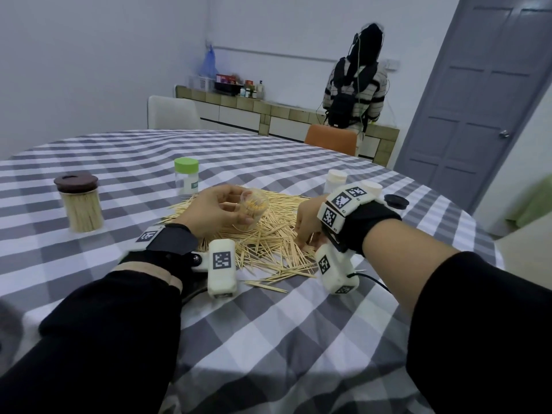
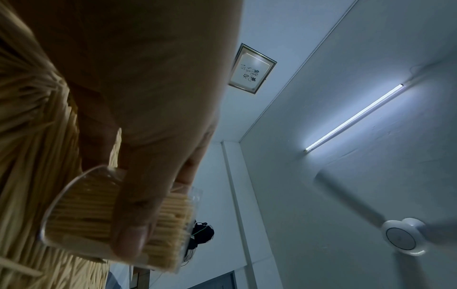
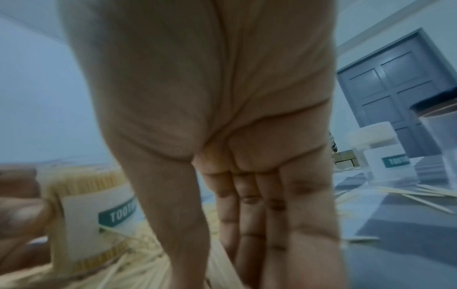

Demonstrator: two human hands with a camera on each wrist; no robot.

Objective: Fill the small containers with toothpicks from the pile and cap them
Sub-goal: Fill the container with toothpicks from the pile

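The small clear container point(image 1: 254, 208), uncapped and packed with toothpicks, sits tilted in my left hand point(image 1: 215, 215) at the middle of the head view, just above the pile of toothpicks point(image 1: 268, 243) spread on the checked tablecloth point(image 1: 268, 324). My thumb and fingers curl round its wall; from the left wrist the thumb point(image 2: 138, 215) lies across the clear side. My right hand point(image 1: 309, 225) is down on the right part of the pile, fingers point(image 3: 249, 215) held together and pointing into the sticks; whether they pinch any I cannot tell. At the left of the frame stands a full jar with a brown lid point(image 1: 80, 204). Behind the pile is a green-capped container point(image 1: 186, 179), and to the right two white-capped ones point(image 1: 337, 180). A dark lid point(image 1: 396, 201) lies on the cloth at the right. In the upper right a person point(image 1: 355, 91) stands at a counter, back turned.
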